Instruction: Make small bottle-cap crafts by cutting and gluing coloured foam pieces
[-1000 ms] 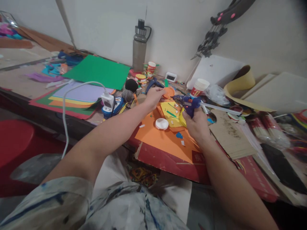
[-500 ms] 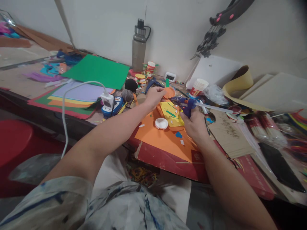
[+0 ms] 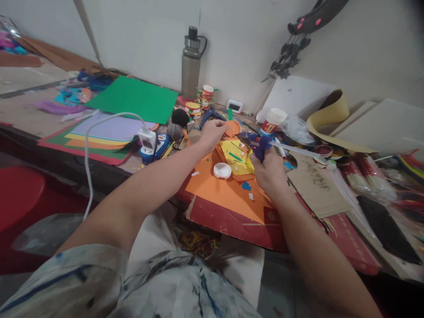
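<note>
Through my head camera, clutter is crowding my hands: a grey water bottle (image 3: 191,66) is standing at twelve o'clock against the wall, a stack of paper cups (image 3: 273,120) is sitting at one o'clock, a white charger (image 3: 147,138) with its cable is lying at nine o'clock, and a white lid (image 3: 222,170) is resting on the orange sheet (image 3: 225,190) between my arms. A green sheet (image 3: 134,99) is lying at ten o'clock.

My right hand (image 3: 270,172) is closing tight round the blue glue gun (image 3: 260,143), whose clear stick is jutting toward three o'clock and whose nozzle is pointing toward nine o'clock, over the yellow paper piece (image 3: 236,157). My left hand (image 3: 212,132) is pinching narrowly at an orange disc (image 3: 233,128), just beside the nozzle.

Compared with half a second ago, the gun is sitting a little lower and closer to the yellow piece, while my left hand is staying put.
</note>
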A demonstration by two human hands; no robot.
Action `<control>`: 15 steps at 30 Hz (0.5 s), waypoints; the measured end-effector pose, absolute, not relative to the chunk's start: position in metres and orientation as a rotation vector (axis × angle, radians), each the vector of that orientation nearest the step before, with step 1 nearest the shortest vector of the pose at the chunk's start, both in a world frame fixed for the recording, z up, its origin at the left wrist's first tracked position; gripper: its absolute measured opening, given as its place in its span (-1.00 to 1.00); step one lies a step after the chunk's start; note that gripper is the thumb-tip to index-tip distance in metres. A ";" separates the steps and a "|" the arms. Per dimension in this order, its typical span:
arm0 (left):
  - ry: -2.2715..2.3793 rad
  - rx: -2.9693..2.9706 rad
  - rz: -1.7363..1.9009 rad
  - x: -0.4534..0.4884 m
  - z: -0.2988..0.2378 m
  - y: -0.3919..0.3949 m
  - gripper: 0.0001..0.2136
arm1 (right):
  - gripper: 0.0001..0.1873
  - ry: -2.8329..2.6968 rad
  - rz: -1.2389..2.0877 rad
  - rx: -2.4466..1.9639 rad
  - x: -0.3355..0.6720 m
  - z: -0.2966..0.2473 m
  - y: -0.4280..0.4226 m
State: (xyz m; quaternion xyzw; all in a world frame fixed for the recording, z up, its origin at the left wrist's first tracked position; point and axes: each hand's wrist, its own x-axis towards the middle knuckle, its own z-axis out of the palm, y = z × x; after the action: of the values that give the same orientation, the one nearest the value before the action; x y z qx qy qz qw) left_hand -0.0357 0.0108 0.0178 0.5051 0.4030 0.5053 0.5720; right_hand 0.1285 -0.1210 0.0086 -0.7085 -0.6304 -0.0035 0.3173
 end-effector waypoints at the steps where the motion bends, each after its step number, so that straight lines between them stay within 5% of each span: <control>1: 0.938 1.184 1.186 -0.036 0.017 0.011 -0.76 | -0.57 -1.631 -0.003 -1.840 0.128 0.008 -0.121; 7: 0.953 1.103 1.197 -0.036 0.012 0.016 -0.80 | -0.72 -1.432 0.290 -1.696 0.132 0.008 -0.120; 15: 1.016 1.124 1.222 -0.036 0.009 0.024 -0.90 | -0.73 -1.161 0.018 -1.932 0.196 0.028 -0.149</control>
State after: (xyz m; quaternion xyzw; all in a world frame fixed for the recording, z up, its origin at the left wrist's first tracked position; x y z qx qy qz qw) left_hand -0.0362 0.0235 0.0092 0.4773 0.4317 0.5190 0.5625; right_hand 0.1957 -0.1490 0.0285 -0.7741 -0.4651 0.0071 0.4295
